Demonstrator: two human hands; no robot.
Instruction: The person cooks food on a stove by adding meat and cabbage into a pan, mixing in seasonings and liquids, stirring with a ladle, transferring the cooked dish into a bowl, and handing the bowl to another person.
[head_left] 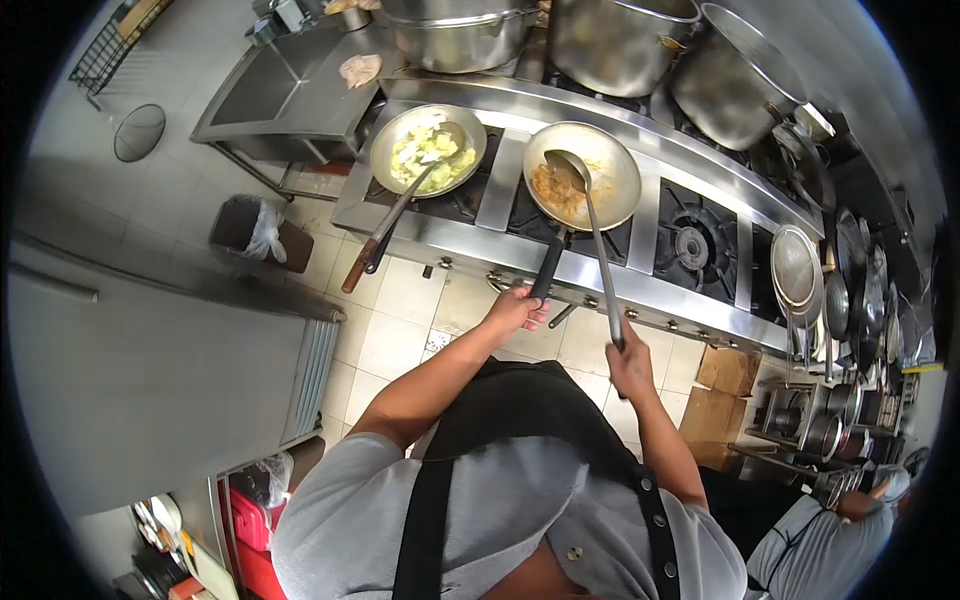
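My left hand [518, 312] is closed around the black handle of a frying pan [617, 207] on the stove. Brownish food [557, 193] lies in that pan, mostly on its left side. In my right hand [632, 362] is the long handle of a ladle [569, 165], its bowl down in the pan over the food. To the left, a second frying pan [381, 150] holds pale green and yellow chopped food [418, 150]. Another ladle [402, 200] rests in it, its wooden-ended handle sticking out over the stove's front edge.
Large steel pots [455, 45] stand behind the burners. A bare burner [691, 245] is right of my pan, with strainers [795, 265] and hanging pans beyond. A lined bin [235, 225] stands at left. Another person [825, 550] is at lower right, and flattened cardboard [712, 415] lies on the floor.
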